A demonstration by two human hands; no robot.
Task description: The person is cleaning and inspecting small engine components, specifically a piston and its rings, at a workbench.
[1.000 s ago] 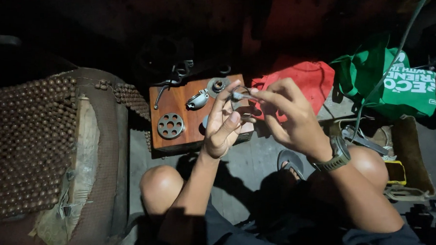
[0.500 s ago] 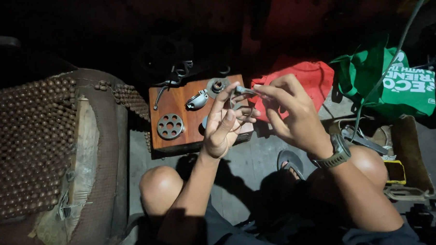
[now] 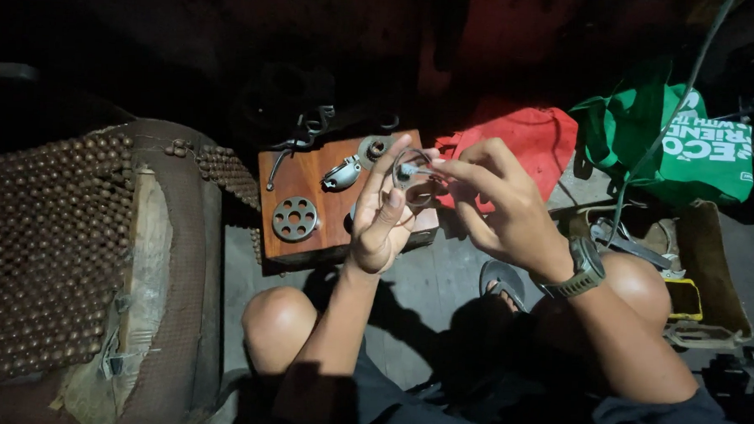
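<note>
The left hand (image 3: 383, 216) holds a small metal ring-shaped part (image 3: 412, 173) above the wooden board (image 3: 311, 185), its grip pinching the part between thumb and raised fingers. The right hand (image 3: 498, 204) meets the same part from the right, fingertips pressed on a thin piece at its rim; this piece is too small and dim to identify, possibly a pin. The right wrist carries a watch (image 3: 582, 269). On the board lie a perforated metal disc (image 3: 296, 218), a curved metal casting (image 3: 341, 174) and a round bushing (image 3: 373, 147). Behind lie a red cloth (image 3: 538, 138) and a green bag (image 3: 697, 148). The upper area is dark; parts there cannot be made out.
</note>
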